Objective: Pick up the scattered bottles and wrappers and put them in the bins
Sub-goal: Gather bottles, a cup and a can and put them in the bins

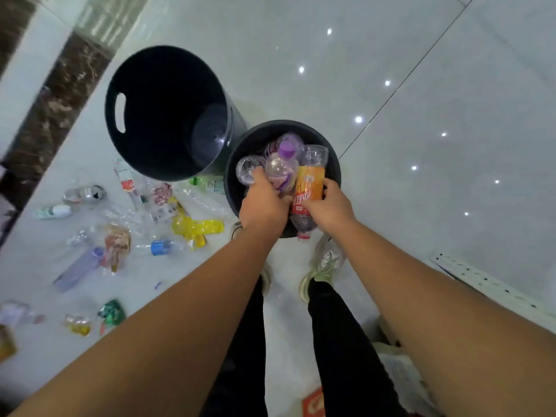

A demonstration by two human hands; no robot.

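Our left hand (264, 203) is curled round a clear bottle (278, 173) with a pinkish label. Our right hand (326, 206) is wrapped round an orange-label bottle (310, 183), cap end pointing back at us. We've got both right over the small black bin (288, 126), which has a purple-cap bottle (285, 149) and a few clear ones in it. Just beside it sits the bigger black bin (144, 85), and we can't really tell what's at the bottom. Off to our left the floor (421, 145) is a mess: yellow wrapper (197, 227), blue-cap bottle (159, 246), purple bottle (76, 270), green wrapper (112, 311).
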